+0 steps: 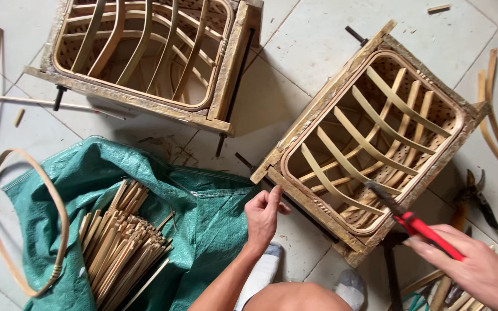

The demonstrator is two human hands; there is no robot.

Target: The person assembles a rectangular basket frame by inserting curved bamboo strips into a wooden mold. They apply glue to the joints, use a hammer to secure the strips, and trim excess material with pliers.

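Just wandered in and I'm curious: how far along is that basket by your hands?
Done, it seems: the woven basket sits inside its wooden frame, ribs curving across it. In hand: the left hand steadies the frame while the right hand works red-handled pliers at the rim. Left: many strips lie unused on the green sack.

A green woven sack [203,213] lies on the tiled floor [306,46]; a bundle of bamboo sticks [119,245] rests on it; a bent bamboo hoop [59,213] at its left; a second basket mould [145,57] above it; pruning shears [479,196] far right.
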